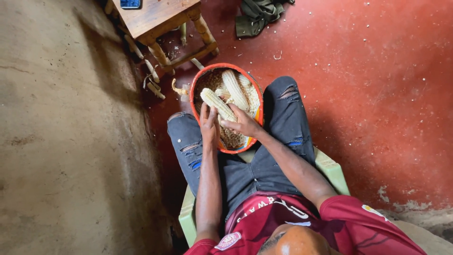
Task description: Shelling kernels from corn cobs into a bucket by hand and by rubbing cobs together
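An orange-rimmed basket (194, 89) sits between my knees, holding loose pale kernels and whole corn cobs. One pale cob (216, 103) lies slanted over the basket, and both hands grip its near end. My left hand (208, 124) cups it from the left with the fingers stretched along it. My right hand (243, 123) closes on it from the right, thumb pressed against the cob. Two more cobs (236, 89) rest deeper in the basket.
I sit on a light green seat (330, 167) on a red floor scattered with kernels. A wooden stool (160, 21) stands ahead, with bare cobs (153, 78) around its legs. A dark green cloth (257, 16) lies beyond. A rough wall fills the left.
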